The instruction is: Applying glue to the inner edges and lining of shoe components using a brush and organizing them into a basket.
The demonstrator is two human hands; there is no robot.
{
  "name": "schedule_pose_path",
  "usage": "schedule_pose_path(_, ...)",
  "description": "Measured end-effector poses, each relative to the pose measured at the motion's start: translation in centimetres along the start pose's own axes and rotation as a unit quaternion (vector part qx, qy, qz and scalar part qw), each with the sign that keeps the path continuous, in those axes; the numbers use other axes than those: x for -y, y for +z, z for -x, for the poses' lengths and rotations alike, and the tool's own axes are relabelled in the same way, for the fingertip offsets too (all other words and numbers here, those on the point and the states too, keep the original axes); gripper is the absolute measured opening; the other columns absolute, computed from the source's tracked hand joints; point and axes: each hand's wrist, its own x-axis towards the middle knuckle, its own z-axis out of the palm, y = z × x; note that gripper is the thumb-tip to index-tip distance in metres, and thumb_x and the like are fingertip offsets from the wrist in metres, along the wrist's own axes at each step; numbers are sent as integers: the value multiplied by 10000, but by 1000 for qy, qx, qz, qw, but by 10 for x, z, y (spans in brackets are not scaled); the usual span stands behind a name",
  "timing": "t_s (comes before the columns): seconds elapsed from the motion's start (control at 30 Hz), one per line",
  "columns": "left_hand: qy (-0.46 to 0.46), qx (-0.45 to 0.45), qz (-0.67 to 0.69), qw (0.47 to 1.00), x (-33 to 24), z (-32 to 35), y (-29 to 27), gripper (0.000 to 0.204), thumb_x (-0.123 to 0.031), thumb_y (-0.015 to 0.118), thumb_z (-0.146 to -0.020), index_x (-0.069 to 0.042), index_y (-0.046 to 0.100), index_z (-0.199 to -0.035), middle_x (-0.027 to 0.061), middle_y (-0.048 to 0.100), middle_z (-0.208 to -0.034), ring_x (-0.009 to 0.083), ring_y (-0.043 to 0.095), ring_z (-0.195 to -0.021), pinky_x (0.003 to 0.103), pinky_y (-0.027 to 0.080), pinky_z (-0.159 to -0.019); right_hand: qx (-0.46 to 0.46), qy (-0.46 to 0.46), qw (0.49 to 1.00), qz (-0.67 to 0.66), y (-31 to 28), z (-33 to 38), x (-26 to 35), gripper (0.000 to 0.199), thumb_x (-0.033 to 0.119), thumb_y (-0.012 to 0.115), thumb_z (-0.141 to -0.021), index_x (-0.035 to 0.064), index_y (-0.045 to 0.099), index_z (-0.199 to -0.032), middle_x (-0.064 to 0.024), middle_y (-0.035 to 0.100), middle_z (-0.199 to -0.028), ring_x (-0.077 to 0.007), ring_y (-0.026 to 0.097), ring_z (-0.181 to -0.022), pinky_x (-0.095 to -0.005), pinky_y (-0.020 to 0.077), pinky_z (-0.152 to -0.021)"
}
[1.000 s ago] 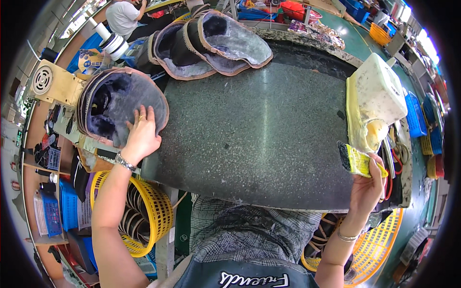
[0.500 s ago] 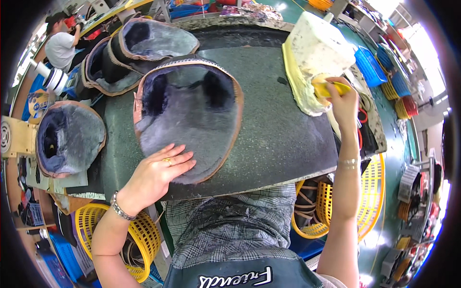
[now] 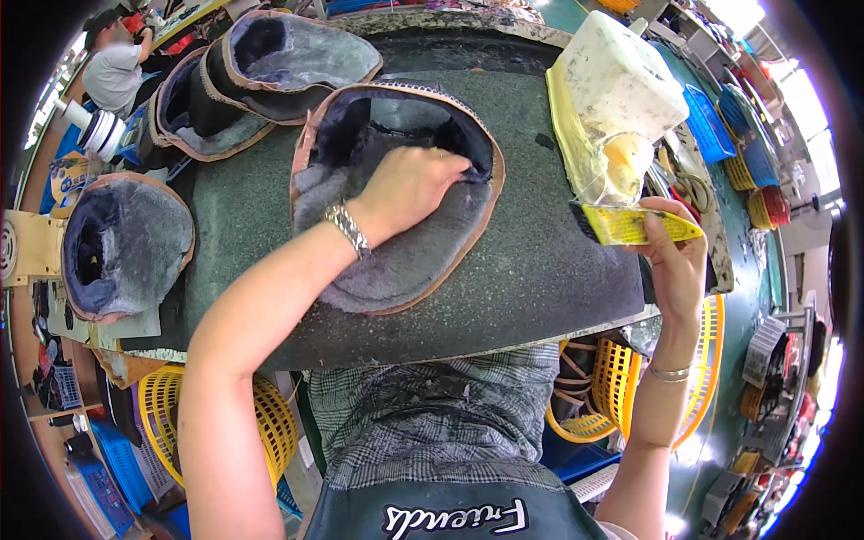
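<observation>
A grey fur-lined boot upper point(image 3: 396, 265) with a stitched, pinkish-tan rim lies on the dark worktable point(image 3: 549, 279) in front of me. My left hand point(image 3: 409, 187) reaches into it, its fingers closed on the dark fur lining near the right rim; the fingertips are partly hidden. My right hand point(image 3: 677, 265) holds a yellow-handled brush point(image 3: 637, 227) by the handle, dark bristles pointing left. Just above the brush, the mouth of a white plastic jug point(image 3: 621, 81) faces me, with yellowish glue point(image 3: 569, 144) caked along its side. Thin, clear strands run between mouth and brush.
More fur-lined uppers point(image 3: 301, 58) overlap at the back left, and another point(image 3: 135, 247) sits at the left edge. Yellow baskets point(image 3: 274, 423) stand below the table. Blue crates point(image 3: 706, 126) are on the right. Another person point(image 3: 112, 76) sits at the far left.
My left hand has gone from lying flat on the upper's front to gripping its lining inside. The upper has shifted right. My right hand has drawn the brush out of the jug's mouth towards me.
</observation>
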Motion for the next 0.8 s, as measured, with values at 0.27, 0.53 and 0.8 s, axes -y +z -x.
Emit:
schedule_pose_path(0.27, -57, 237, 83, 966, 25, -61, -25, 194, -160, 587, -823, -12, 647, -934, 161, 654, -822, 222, 624, -739, 324, 465, -694, 203, -184, 944, 182, 80, -33, -18, 252, -41, 574, -788, 14, 638, -1025, -91, 665, -953, -168, 638, -844, -285, 496, -776)
schedule_pose_path(0.53, -68, 260, 11, 963, -7, -39, -27, 330, -305, 496, -894, -18, 659, -890, 184, 645, -779, 256, 638, -714, 379, 481, -664, 342, -305, 848, 267, 62, -49, -24, 311, -109, 547, -706, 13, 641, -976, -137, 653, -951, -268, 636, -877, -314, 496, -785)
schedule_pose_path(0.8, 112, 10, 25, 993, -12, 21, -47, 560, -97, 677, -744, -98, 472, -1265, 126, 484, -1273, 259, 426, -1216, 434, 295, -1027, -103, -131, 971, 171, 0, -31, 15, 145, 75, 614, -831, -16, 648, -939, -40, 640, -824, -89, 591, -717, -226, 490, -611)
